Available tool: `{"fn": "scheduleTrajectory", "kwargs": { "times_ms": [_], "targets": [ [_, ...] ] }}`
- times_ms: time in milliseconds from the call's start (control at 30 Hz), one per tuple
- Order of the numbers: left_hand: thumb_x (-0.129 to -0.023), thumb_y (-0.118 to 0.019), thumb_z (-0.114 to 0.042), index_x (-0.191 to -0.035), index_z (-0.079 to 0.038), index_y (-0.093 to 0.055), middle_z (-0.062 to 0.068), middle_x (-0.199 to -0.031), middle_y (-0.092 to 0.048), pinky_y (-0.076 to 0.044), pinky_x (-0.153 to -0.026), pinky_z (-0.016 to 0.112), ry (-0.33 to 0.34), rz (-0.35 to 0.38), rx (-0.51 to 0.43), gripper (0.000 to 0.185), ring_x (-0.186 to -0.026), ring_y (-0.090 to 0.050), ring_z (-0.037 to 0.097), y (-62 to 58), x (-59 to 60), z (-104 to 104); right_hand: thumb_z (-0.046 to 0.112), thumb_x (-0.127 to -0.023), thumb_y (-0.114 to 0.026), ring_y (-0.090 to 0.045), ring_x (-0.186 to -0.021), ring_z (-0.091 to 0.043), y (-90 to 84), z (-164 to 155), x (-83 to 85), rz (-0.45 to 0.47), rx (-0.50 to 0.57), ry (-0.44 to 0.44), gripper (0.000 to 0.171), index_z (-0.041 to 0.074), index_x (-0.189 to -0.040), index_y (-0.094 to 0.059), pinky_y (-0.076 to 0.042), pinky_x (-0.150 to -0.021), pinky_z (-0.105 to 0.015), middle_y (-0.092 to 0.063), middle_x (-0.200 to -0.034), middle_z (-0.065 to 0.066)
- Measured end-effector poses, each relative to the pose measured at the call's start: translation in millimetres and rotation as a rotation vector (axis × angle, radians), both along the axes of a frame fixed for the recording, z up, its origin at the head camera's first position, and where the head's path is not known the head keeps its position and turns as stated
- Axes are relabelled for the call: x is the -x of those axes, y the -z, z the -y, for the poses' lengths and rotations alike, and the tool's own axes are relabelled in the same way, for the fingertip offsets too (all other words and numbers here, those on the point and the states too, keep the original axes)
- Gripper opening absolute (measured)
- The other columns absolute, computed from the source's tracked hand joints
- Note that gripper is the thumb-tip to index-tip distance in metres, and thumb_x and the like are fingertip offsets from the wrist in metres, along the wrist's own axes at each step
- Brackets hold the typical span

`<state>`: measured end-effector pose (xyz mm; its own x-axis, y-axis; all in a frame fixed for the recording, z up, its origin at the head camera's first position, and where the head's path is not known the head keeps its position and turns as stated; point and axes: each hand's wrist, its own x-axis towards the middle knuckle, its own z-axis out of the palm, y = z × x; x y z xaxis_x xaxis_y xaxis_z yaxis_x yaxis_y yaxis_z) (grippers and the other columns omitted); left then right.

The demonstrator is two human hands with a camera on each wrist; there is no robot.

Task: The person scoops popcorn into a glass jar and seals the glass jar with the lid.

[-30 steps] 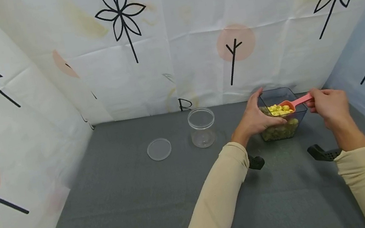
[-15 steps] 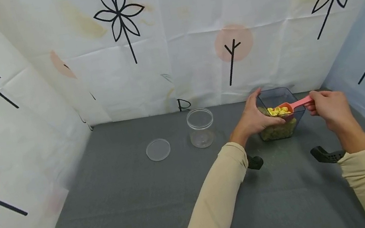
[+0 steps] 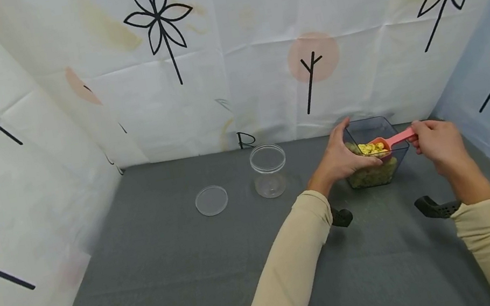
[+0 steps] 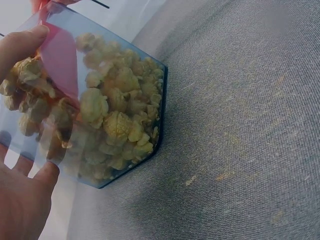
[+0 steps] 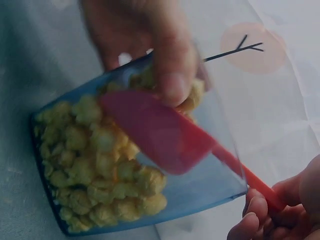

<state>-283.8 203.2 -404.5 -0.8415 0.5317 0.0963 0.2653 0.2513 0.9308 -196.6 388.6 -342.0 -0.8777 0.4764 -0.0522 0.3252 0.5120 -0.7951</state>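
Popcorn lies in a clear tub on the desk; the left hand grips its side, the right hand pinches a pink scoop dipped inside. Leftward are a jar and disc; behind, patterned cloth.

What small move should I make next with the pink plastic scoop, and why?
I'd probably lift the pink plastic scoop gently: your right hand grips its handle, yellow popcorn shows around its bowl inside the clear, bluish, rectangular plastic container, and your left hand holds that container. The clear round jar nearby looks open and empty.
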Motion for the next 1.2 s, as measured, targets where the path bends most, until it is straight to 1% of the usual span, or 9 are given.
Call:
{"fn": "scheduleTrajectory", "kwargs": {
  "times_ms": [100,200,433,667,900,967,1033,1133,1200],
  "targets": [
    [-0.074,-0.093,-0.031,-0.162,-0.039,-0.022,-0.011,-0.166,-0.027,-0.044,-0.116,0.043,0.004,0.004,-0.002,0.114,-0.15,-0.039,0.02,0.6,-0.3,-0.6,0.04,-0.11,-0.03,-0.049,-0.066,0.0,0.4,-0.5,0.1,-0.003,-0.005,-0.007,0.059,-0.009,-0.128,-0.056,-0.049,-0.061,-0.017,-0.05,-0.067,0.02],
    [-0.074,-0.093,-0.031,-0.161,-0.042,-0.022,-0.011,-0.165,-0.028,-0.045,-0.115,0.042,0.001,0.004,-0.001,0.113,-0.15,-0.039,0.02,1.2,0.0,-1.5,0.041,-0.11,-0.029,-0.05,-0.067,-0.001,1.9,-0.2,1.3,0.014,0.0,0.015,0.059,-0.008,-0.13,-0.056,-0.049,-0.061,-0.017,-0.049,-0.068,0.019],
    [-0.074,-0.093,-0.031,-0.161,-0.04,-0.022,-0.011,-0.166,-0.027,-0.044,-0.116,0.043,-0.006,-0.001,0.002,0.113,-0.15,-0.038,0.017,1.9,2.7,-2.9,0.04,-0.109,-0.029,-0.05,-0.07,-0.002,2.6,1.5,3.2,0.029,0.036,0.051,0.058,-0.006,-0.133,-0.055,-0.05,-0.062,-0.015,-0.05,-0.071,0.018],
    [-0.074,-0.093,-0.032,-0.161,-0.041,-0.021,-0.012,-0.166,-0.027,-0.043,-0.116,0.043,0.005,-0.001,0.008,0.113,-0.151,-0.037,0.016,3.2,3.3,-2.9,0.034,-0.107,-0.031,-0.05,-0.071,-0.003,1.5,-0.9,-0.9,0.042,0.136,0.087,0.047,-0.002,-0.126,-0.055,-0.051,-0.062,-0.016,-0.05,-0.069,0.018],
    [-0.074,-0.093,-0.031,-0.16,-0.043,-0.023,-0.011,-0.166,-0.027,-0.043,-0.116,0.045,-0.003,0.005,-0.001,0.112,-0.151,-0.036,0.017,2.1,2.5,-2.2,0.032,-0.108,-0.03,-0.049,-0.069,-0.002,1.4,1.2,-8.4,0.03,0.153,0.034,0.051,-0.008,-0.134,-0.048,-0.052,-0.062,-0.016,-0.051,-0.069,0.018],
    [-0.074,-0.093,-0.031,-0.16,-0.043,-0.022,-0.011,-0.166,-0.027,-0.043,-0.116,0.044,-0.004,0.003,0.006,0.112,-0.151,-0.036,0.016,2.2,2.4,-2.1,0.031,-0.108,-0.031,-0.049,-0.07,-0.002,2.0,2.9,-9.7,0.019,0.169,0.054,0.047,-0.006,-0.131,-0.051,-0.052,-0.061,-0.016,-0.052,-0.068,0.018],
    [-0.074,-0.093,-0.032,-0.16,-0.042,-0.022,-0.011,-0.166,-0.027,-0.043,-0.117,0.044,-0.002,0.002,0.01,0.112,-0.151,-0.036,0.016,2.2,2.4,-2.2,0.029,-0.107,-0.033,-0.05,-0.069,-0.003,2.9,3.6,-11.0,0.006,0.2,0.087,0.04,0.0,-0.125,-0.055,-0.053,-0.061,-0.016,-0.053,-0.068,0.017],
    [-0.074,-0.093,-0.033,-0.161,-0.039,-0.022,-0.011,-0.166,-0.027,-0.043,-0.117,0.044,0.001,-0.005,0.013,0.112,-0.151,-0.037,0.016,2.6,2.9,-2.5,0.028,-0.107,-0.038,-0.051,-0.069,-0.003,4.2,3.7,-13.0,-0.026,0.276,0.137,0.029,0.009,-0.113,-0.058,-0.053,-0.06,-0.015,-0.055,-0.068,0.016],
    [-0.074,-0.093,-0.033,-0.161,-0.038,-0.023,-0.011,-0.166,-0.027,-0.043,-0.117,0.044,0.0,-0.009,0.012,0.112,-0.151,-0.037,0.017,2.8,3.4,-2.4,0.029,-0.107,-0.04,-0.051,-0.069,-0.004,4.9,3.0,-14.4,-0.044,0.339,0.151,0.025,0.011,-0.107,-0.058,-0.053,-0.06,-0.014,-0.056,-0.069,0.014]
  ]
}}
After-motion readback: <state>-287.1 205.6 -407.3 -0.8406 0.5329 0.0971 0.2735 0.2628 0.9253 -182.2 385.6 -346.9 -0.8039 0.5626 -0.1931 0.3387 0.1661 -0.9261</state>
